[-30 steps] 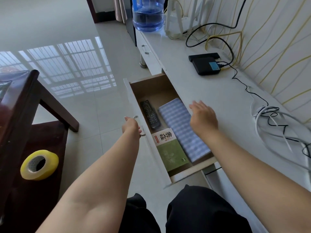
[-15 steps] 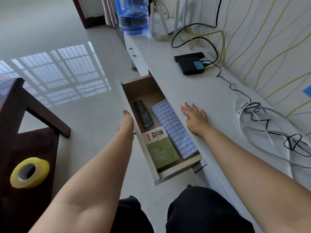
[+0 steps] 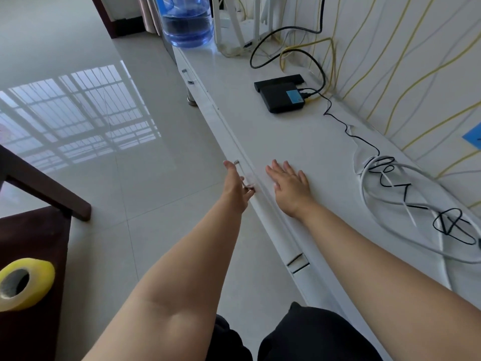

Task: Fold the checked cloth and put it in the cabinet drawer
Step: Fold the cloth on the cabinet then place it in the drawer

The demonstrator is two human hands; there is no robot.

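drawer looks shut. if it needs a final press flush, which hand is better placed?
Left. The left hand is already at the drawer front, by its handle. The right hand lies flat on the cabinet top, off the front.

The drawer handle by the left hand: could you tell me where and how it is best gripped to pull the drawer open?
Grip the drawer handle at its middle, fingers hooked behind the thin metal bar from the floor side. It stands off the shut drawer front, where the left hand rests.

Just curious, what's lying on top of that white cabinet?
On the cabinet top: right hand flat, black box, coiled cables, water bottle. The drawer is shut, hiding its contents.
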